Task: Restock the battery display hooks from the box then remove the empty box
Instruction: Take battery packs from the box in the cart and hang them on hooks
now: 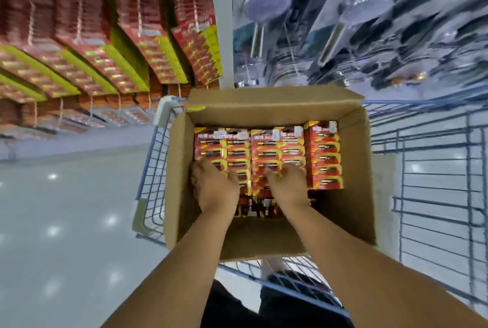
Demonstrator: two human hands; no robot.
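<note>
An open cardboard box point(351, 206) sits in a blue wire cart. Inside lie rows of red and yellow battery packs point(324, 156). Both of my hands reach down into the box. My left hand point(215, 187) lies on the left stack of packs, its fingers curled over the packs' near edge. My right hand point(289, 185) rests on the middle stack, fingertips on the packs; whether they grip is unclear. To the upper left, the battery display hooks point(148, 45) hang full of matching red and yellow packs.
The blue wire cart point(433, 195) surrounds the box and extends right. A white upright post point(220, 24) separates the battery display from packaged shower heads point(266, 8) at the right. Glossy grey floor point(66, 209) lies to the left.
</note>
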